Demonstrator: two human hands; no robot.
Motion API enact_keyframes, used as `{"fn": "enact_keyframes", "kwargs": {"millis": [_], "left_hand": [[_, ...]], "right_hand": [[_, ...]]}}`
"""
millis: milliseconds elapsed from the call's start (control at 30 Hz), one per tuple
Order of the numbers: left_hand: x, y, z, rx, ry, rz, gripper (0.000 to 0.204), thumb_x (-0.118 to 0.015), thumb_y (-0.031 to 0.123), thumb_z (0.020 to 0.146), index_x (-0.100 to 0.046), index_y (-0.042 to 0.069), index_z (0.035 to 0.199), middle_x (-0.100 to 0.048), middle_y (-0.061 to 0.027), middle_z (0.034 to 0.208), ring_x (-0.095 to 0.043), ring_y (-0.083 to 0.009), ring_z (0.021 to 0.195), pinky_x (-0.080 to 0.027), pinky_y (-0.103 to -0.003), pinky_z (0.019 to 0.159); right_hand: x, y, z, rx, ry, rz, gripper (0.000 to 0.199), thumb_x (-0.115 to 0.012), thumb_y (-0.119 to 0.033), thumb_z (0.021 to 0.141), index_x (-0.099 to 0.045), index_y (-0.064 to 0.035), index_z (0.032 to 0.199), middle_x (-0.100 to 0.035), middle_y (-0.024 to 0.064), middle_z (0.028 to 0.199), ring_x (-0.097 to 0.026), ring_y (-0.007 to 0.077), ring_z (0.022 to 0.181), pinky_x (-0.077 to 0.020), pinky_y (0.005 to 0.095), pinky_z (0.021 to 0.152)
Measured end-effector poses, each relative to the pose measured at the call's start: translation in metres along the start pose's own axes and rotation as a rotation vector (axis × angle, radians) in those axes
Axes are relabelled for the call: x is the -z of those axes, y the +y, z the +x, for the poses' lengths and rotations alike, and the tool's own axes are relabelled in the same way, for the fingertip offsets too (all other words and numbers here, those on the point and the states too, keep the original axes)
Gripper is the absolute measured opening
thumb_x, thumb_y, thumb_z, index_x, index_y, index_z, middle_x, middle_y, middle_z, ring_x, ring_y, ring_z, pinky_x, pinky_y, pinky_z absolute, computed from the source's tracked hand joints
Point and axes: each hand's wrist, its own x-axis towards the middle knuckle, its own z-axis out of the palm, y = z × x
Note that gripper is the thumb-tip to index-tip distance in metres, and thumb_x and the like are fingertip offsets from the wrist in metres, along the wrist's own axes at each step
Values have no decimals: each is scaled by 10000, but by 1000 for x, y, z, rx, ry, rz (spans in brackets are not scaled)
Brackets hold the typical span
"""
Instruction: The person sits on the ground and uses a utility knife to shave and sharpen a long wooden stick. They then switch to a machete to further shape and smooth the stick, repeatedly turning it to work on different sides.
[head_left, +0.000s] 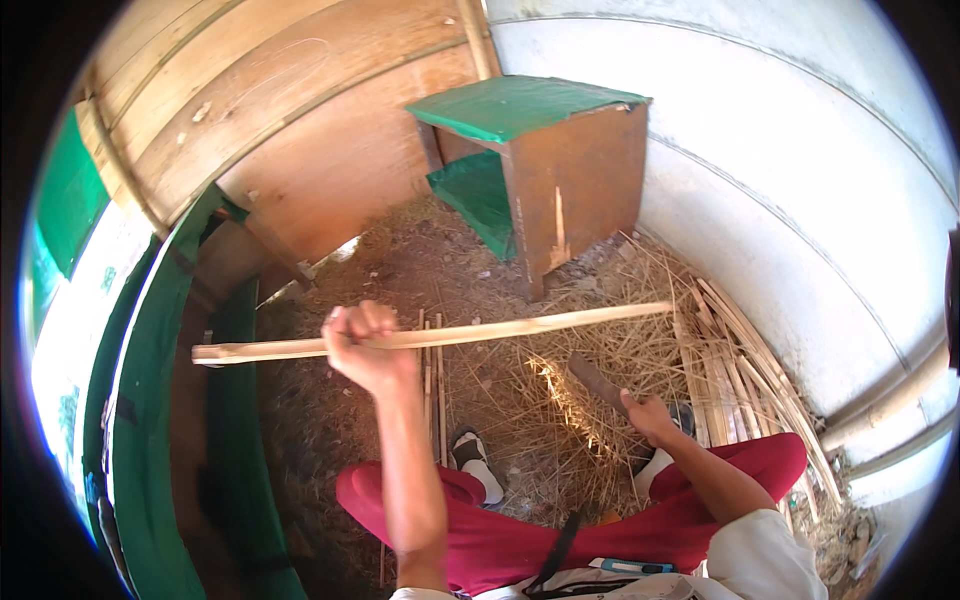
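My left hand (368, 345) is raised and closed around a long, pale split bamboo strip (520, 327), gripping it left of its middle. The strip lies nearly level across the view, its right end slightly higher. My right hand (650, 415) is wrapped round the handle of a broad, dark-bladed knife (598, 382), which points up and to the left beneath the strip's right half. Blade and strip look apart. Most of the handle is hidden in my fingers.
Bamboo shavings (570, 425) cover the ground between my feet. Long strips (735, 370) are piled against the white wall; thinner ones (434, 390) lie left of my foot. A brown cabinet (580, 195) with green covering stands ahead. A green bench (150, 420) is at left, a cutter (630, 566) at my lap.
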Motion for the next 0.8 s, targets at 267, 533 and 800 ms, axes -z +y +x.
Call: {"fn": "enact_keyframes", "kwargs": {"millis": [267, 533, 800], "left_hand": [[27, -59, -54, 280, -63, -334, 396, -504, 195, 912, -289, 174, 580, -250, 19, 485, -229, -128, 480, -234, -278, 429], [50, -100, -94, 312, -10, -399, 371, -474, 227, 963, -356, 153, 619, -366, -23, 555, -349, -161, 606, -341, -333, 642], [69, -121, -103, 343, 218, -345, 315, -381, 147, 911, -326, 162, 601, -357, -35, 551, -352, -178, 572, -370, -353, 631]], "right_hand": [[36, -80, -84, 67, -453, 756, 1007, -126, -846, 866, -615, 13, 1061, -348, -65, 592, -249, 30, 464, -181, 181, 398], [43, -96, -73, 82, -227, 1016, 522, -268, -567, 1019, -515, -108, 1054, -389, -49, 644, -285, 28, 473, -190, 173, 400], [63, -88, -62, 157, -159, 1230, 155, -480, -165, 778, -448, -112, 920, -415, -24, 692, -345, 49, 529, -255, 192, 440]]}}
